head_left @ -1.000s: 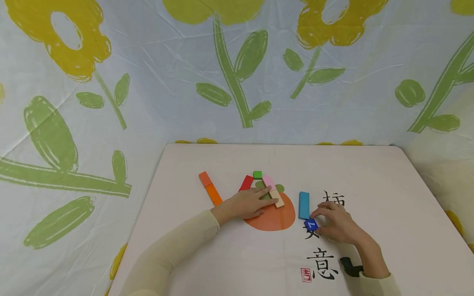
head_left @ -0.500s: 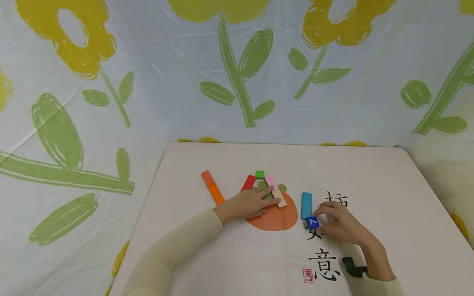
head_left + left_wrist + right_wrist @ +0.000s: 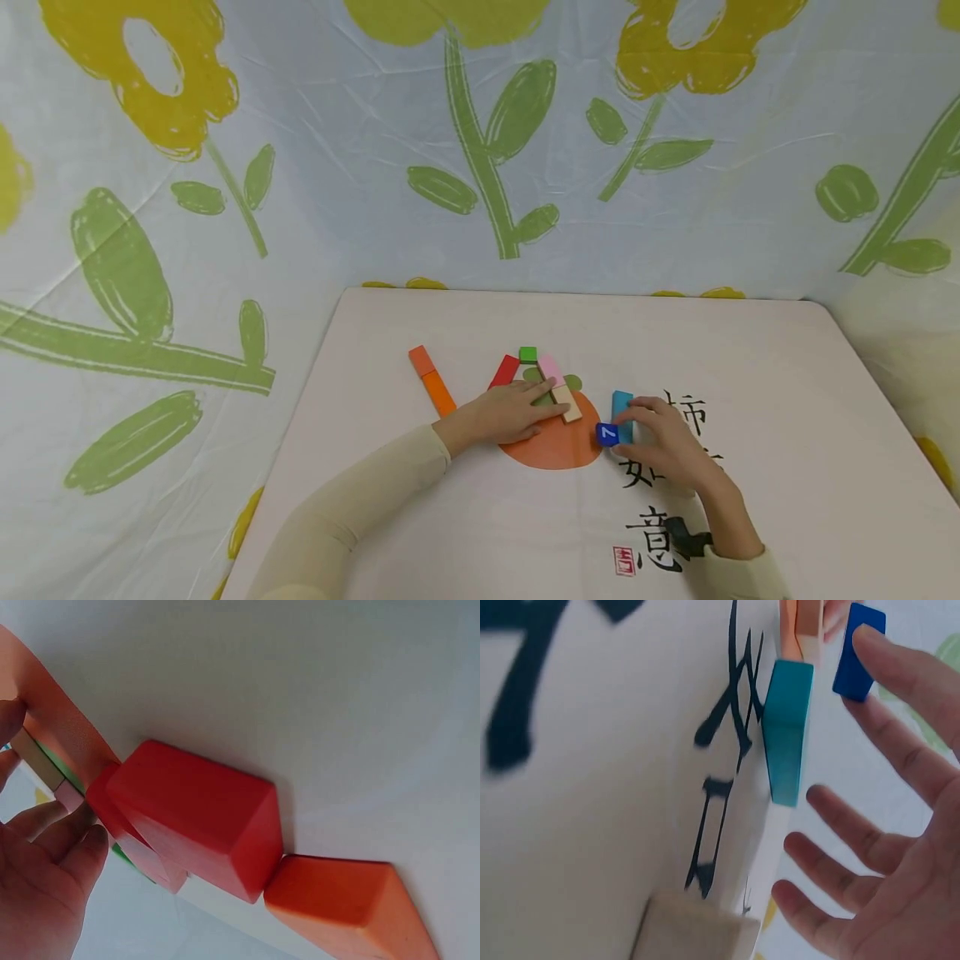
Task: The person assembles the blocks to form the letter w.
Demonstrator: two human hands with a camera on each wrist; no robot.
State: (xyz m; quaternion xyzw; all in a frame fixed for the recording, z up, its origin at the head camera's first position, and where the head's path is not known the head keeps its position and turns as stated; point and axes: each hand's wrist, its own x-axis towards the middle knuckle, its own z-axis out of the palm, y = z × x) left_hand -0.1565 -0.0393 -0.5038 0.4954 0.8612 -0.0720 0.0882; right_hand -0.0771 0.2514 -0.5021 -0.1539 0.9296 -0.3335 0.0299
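My right hand (image 3: 667, 437) pinches a small dark blue block (image 3: 607, 434) marked with a white 7 between thumb and fingertips. In the right wrist view, that blue block (image 3: 860, 656) is raised off the table, near one end of a light blue block (image 3: 787, 731); the other fingers spread loosely. My left hand (image 3: 502, 412) lies with extended fingers on a slanted line of a pink block (image 3: 550, 367) and a beige block (image 3: 567, 403). A red block (image 3: 504, 371) is partly hidden by that hand; in the left wrist view a red block (image 3: 199, 802) stands near the palm.
Two orange blocks (image 3: 438, 393) lie end to end on the left. A green block (image 3: 528, 355) sits behind the pink one. The table cloth (image 3: 450, 525) carries a printed orange fruit (image 3: 555, 446) and black characters (image 3: 654, 533). A dark object (image 3: 686, 540) is beside the right wrist.
My right hand has moved left with the blue block, from the near end of the light blue block to its left side. The left hand stays on the blocks.
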